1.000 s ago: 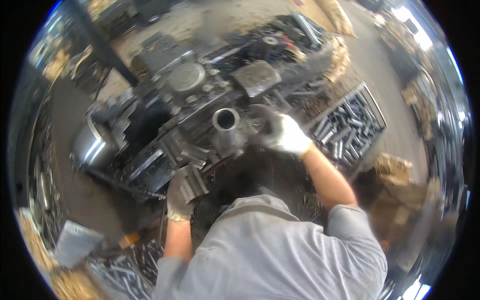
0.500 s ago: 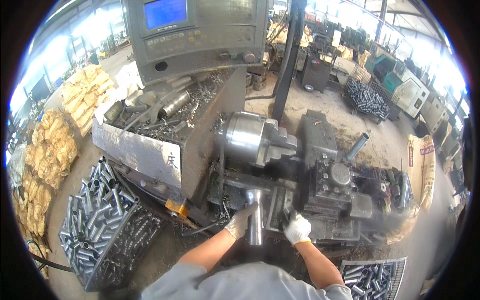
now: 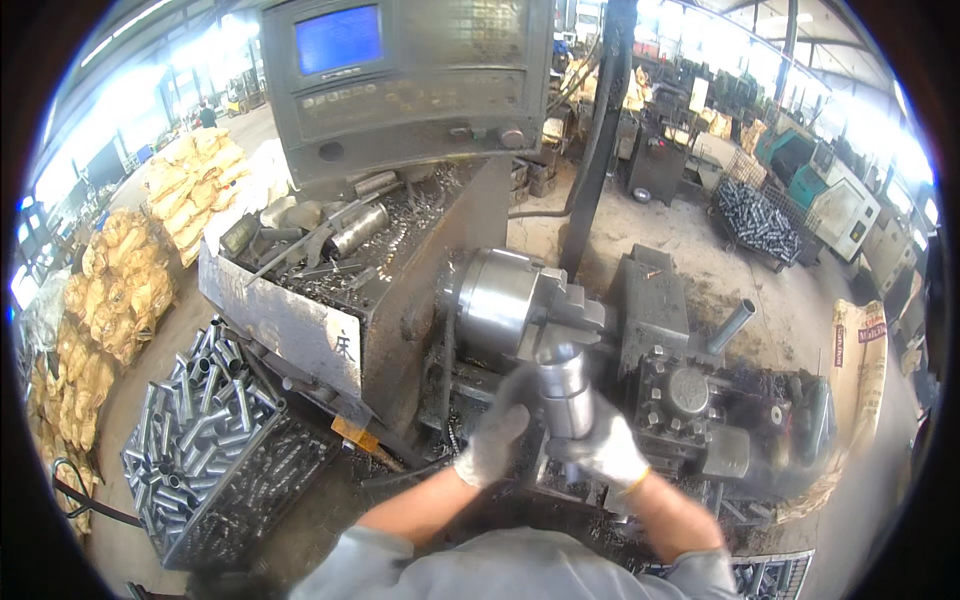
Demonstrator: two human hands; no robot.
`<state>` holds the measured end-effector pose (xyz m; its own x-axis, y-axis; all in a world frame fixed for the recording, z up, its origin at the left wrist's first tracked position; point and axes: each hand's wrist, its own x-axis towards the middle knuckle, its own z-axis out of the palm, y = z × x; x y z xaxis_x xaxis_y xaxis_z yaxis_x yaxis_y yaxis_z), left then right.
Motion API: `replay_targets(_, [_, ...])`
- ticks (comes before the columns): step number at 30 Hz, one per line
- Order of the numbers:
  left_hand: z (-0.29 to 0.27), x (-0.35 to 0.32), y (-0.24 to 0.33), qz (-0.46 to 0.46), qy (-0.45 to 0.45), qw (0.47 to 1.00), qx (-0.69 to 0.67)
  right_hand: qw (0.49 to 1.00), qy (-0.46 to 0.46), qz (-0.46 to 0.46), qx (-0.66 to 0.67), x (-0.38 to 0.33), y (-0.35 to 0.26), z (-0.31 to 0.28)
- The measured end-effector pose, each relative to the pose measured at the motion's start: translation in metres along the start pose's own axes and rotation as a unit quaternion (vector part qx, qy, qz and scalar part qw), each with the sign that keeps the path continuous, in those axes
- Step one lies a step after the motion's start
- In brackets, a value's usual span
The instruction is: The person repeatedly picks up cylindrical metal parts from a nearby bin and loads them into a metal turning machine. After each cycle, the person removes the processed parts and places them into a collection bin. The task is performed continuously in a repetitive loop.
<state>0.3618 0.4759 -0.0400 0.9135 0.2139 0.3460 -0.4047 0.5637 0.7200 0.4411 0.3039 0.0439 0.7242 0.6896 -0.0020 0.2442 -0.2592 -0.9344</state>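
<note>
While we stand at the lathe, we note:
Right hand: gloved, closed around a steel tube, upright just before the chuck.
Left hand: gloved, fingers loose beside the tube; touching it, we cannot tell.
Progress: we judge the tube not yet seated in the chuck.
Room: tool post close right; crate of tubes well left.

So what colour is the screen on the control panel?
Blue, a plain lit screen on the grey control panel; clearest in the head view.
</note>
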Motion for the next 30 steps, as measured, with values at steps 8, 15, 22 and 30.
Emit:
replay_targets(8, [-0.096,-0.088,-0.028,-0.154,0.266,0.943,0.129,0.672,-0.001,-0.172,-0.721,0.144,-0.005,-0.181])
replay_targets(15, [-0.139,-0.232,-0.034,-0.182,0.516,0.831,0.094,0.782,-0.245,0.038,-0.571,0.2,0.07,-0.175])
replay_targets(22, [-0.226,-0.255,0.02,-0.054,0.603,0.782,0.147,0.865,-0.264,0.033,-0.426,0.231,0.12,-0.166])
replay_targets(30, [-0.226,-0.228,0.074,-0.066,0.541,0.839,-0.012,0.902,-0.198,0.014,-0.383,0.243,0.122,-0.145])
